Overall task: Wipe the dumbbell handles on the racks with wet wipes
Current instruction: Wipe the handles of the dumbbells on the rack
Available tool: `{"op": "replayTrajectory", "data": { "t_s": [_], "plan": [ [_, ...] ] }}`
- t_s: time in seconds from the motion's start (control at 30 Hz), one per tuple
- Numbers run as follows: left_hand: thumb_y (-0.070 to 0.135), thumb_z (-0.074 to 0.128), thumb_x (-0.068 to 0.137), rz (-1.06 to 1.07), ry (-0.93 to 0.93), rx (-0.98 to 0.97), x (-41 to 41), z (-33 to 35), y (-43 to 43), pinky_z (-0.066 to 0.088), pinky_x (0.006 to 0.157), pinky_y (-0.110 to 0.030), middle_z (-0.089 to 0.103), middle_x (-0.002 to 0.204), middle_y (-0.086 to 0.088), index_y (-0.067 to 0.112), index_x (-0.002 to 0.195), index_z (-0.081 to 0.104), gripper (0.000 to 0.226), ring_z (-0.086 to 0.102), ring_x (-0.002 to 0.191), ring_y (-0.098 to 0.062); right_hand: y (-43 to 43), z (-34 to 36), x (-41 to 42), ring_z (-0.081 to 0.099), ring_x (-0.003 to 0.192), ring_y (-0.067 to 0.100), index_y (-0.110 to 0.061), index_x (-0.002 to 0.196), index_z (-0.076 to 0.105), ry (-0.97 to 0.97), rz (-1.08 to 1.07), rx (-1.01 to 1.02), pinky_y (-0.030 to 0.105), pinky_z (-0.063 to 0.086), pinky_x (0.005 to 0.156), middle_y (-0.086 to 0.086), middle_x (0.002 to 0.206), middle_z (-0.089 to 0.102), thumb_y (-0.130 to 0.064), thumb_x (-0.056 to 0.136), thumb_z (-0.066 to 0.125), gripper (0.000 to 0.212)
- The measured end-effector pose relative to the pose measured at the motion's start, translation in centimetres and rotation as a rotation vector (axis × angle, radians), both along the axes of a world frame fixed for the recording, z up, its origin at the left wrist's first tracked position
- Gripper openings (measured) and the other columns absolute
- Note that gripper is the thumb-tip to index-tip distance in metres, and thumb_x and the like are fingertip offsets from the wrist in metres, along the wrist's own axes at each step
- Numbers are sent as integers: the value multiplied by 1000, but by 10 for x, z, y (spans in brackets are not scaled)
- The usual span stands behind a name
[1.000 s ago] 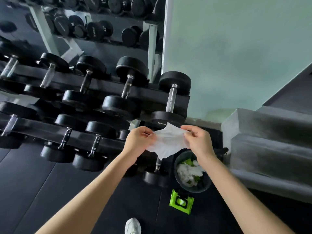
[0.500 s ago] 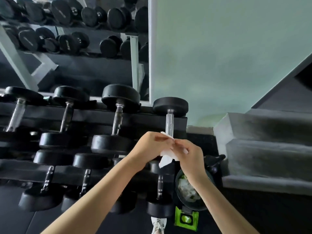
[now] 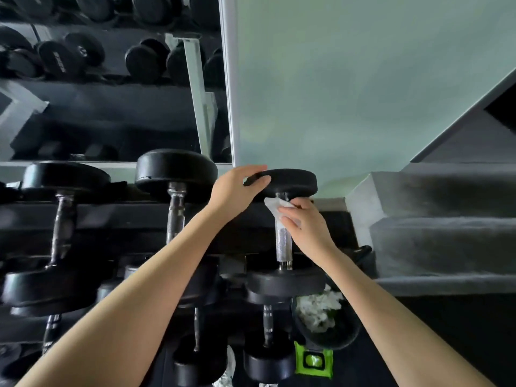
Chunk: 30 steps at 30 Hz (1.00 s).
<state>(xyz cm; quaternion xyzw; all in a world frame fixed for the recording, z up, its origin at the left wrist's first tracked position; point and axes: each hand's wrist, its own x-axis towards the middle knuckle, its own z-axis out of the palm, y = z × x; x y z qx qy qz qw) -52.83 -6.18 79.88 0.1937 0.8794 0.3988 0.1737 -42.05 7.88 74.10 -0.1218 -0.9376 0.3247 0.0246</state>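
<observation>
- Wiping step: right grip (image 3: 304, 227) clenches the wet wipe (image 3: 275, 208) round the dumbbell handle (image 3: 283, 244) at its far end, just under the far head (image 3: 290, 182).
- Left grip (image 3: 237, 188) clasps that head's rim.
- Next, likely: slide the wipe down the handle's bare length.

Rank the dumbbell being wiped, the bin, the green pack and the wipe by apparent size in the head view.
1. Dumbbell: largest.
2. Bin: next, though partly hidden by the dumbbell and the arm.
3. Pack and wipe: look about alike. The right hand covers part of the wipe, so I won't rank them.
</observation>
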Motion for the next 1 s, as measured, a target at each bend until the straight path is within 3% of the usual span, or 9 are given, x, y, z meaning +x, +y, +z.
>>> {"op": "replayTrajectory", "data": {
  "t_s": [0.07, 0.17, 0.23, 0.37, 0.5, 0.7, 0.8, 0.93, 1.0],
  "plan": [
    [38, 58, 91, -39, -21, -13, -7, -8, 5, 38, 91, -18, 61, 127, 10, 32, 125, 60, 35, 54, 117, -10, -3, -6, 0, 55, 95, 19, -1, 98, 69, -3, -51, -60, 27, 44, 79, 5, 105, 56, -20, 96, 52, 26],
    [33, 59, 91, -5, -3, 25, -11, -15, 5, 39, 86, -18, 63, 123, 10, 34, 122, 62, 31, 56, 111, -11, -9, -11, -4, 55, 90, 16, -6, 87, 70, 3, -262, -99, 17, 39, 66, -4, 99, 52, -24, 92, 57, 23],
    [31, 60, 91, 11, 13, 36, -11, -17, 5, 41, 85, -19, 64, 121, 9, 34, 121, 63, 30, 57, 108, -12, -17, -11, -7, 52, 93, 12, -20, 88, 70, -1, -417, -42, 19, 35, 61, -10, 103, 50, -28, 85, 65, 10],
    [30, 60, 91, 32, 2, 32, -10, -18, 7, 43, 86, -23, 65, 117, 7, 34, 121, 63, 30, 58, 106, -14, -33, -11, -6, 53, 90, 19, -24, 96, 67, -39, -609, 182, 26, 34, 58, -2, 111, 56, -32, 81, 68, 17],
    [29, 60, 91, 42, -4, 32, -9, -16, 8, 42, 83, -21, 66, 117, 6, 33, 121, 63, 30, 58, 106, -15, -42, -14, -5, 57, 72, 21, -13, 92, 68, -37, -547, 136, 25, 34, 58, 4, 97, 62, -21, 92, 54, 16],
    [28, 62, 90, 57, -23, 39, -10, -16, 9, 45, 86, -26, 68, 111, 4, 33, 119, 65, 30, 59, 97, -14, -47, -15, -17, 61, 88, 15, -18, 109, 66, -32, -568, 50, 17, 32, 66, 2, 100, 66, -36, 95, 50, 28],
    [27, 62, 89, 77, -39, 60, -10, -20, 9, 45, 86, -25, 69, 110, 5, 34, 118, 65, 30, 55, 93, -7, -47, -15, -27, 60, 85, 13, -19, 100, 68, 0, -657, -38, 17, 31, 62, 0, 99, 66, -33, 93, 53, 22],
    [26, 63, 88, 98, -51, 92, -9, -23, 10, 45, 88, -25, 67, 113, 6, 35, 117, 65, 30, 58, 101, -12, -48, -20, -35, 52, 68, 9, -17, 83, 68, 66, -744, -86, 10, 28, 53, 1, 87, 67, -25, 89, 55, 15],
    [26, 64, 88, 99, -49, 108, -10, -25, 9, 46, 89, -26, 67, 113, 7, 34, 117, 65, 30, 59, 103, -13, -45, -19, -30, 54, 69, 11, -13, 86, 67, 67, -652, -47, 18, 31, 56, 4, 85, 67, -19, 91, 51, 18]
  ]
}}
